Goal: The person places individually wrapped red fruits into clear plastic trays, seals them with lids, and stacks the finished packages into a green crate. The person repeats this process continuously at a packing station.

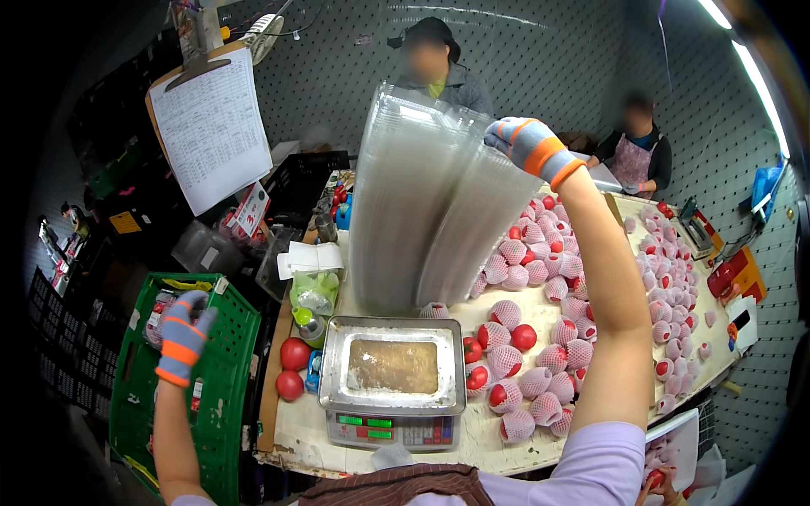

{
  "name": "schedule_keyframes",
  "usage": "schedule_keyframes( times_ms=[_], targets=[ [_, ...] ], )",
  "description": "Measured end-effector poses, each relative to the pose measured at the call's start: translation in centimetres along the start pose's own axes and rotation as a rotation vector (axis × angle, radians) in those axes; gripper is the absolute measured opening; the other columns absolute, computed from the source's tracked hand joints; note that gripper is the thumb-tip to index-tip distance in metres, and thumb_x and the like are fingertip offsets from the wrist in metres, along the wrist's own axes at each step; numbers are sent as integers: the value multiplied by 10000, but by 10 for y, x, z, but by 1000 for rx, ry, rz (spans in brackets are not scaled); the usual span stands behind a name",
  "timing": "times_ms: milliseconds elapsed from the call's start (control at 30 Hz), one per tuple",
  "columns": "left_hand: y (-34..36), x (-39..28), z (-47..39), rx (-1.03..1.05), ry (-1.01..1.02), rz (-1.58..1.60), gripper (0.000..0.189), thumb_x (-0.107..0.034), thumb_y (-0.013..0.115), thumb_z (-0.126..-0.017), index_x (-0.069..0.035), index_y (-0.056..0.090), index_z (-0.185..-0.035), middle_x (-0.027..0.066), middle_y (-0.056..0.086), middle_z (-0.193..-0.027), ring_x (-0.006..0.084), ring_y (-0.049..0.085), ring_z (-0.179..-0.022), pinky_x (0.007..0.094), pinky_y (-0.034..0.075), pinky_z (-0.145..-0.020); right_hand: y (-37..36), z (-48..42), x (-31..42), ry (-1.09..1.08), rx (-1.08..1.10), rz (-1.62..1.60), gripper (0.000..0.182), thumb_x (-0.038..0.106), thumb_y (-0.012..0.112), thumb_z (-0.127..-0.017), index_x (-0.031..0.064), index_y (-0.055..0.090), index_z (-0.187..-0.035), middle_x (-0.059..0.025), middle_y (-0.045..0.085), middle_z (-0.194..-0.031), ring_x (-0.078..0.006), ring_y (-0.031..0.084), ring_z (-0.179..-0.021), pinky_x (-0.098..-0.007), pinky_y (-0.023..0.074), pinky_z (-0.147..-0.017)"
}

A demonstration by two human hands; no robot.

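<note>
My right hand [535,148], in a grey and orange glove, has its fingers at the top edge of the right one of two tall nested stacks of clear plastic trays [405,209]. Over the green plastic crate [234,354] at left is my left hand [185,335], gloved alike, fingers spread; a packed clear container [155,322] lies in the crate beneath it. Before me a steel tray [392,324] rests on a digital scale [392,431], its platform bare. Tomatoes in pink foam net sleeves [506,360] lie to the right of it, a few unsleeved.
Two bare tomatoes [294,354] and a spray bottle [308,326] stand left of the scale. A clipboard [212,126] hangs upper left. Two people [443,82] are across the table, one further right [636,148]. More sleeved tomatoes [677,303] cover the right side. Another person's hands [661,486] show lower right.
</note>
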State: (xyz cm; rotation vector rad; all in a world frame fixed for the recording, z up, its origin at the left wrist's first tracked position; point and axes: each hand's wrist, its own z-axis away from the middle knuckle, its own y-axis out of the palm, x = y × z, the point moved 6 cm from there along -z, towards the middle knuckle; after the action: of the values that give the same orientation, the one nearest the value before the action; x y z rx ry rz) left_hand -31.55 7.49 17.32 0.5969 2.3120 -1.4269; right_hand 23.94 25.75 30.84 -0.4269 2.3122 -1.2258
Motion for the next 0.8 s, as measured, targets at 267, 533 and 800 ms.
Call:
schedule_keyframes(
  times_ms=[267,533,800],
  targets=[
    [82,-135,51,212,132,291,287,-34,697,-742,0,600,-1010,83,624,-868,159,606,-797,276,495,-731,8,-5,-6,202,-31,-55,291,188,558,-851,78,558,-1120,-154,648,-939,-342,611,-847,-395,491,-748],
    [143,-190,94,422,138,608,292,0,662,-761,12,589,-1043,79,636,-926,142,616,-820,265,491,-772,10,29,-77,893,-1121,-774,235,250,505,-879,32,590,-864,-98,614,-767,-236,545,-692,-318,453,-685],
    [160,-155,94,510,-138,1440,776,-512,598,-818,-46,339,-1381,152,478,-1290,266,520,-1107,403,474,-882,-61,163,154,280,-674,170,54,114,585,-708,68,560,-718,-90,481,-647,-219,507,-607,-361,426,-501]
  ],
)
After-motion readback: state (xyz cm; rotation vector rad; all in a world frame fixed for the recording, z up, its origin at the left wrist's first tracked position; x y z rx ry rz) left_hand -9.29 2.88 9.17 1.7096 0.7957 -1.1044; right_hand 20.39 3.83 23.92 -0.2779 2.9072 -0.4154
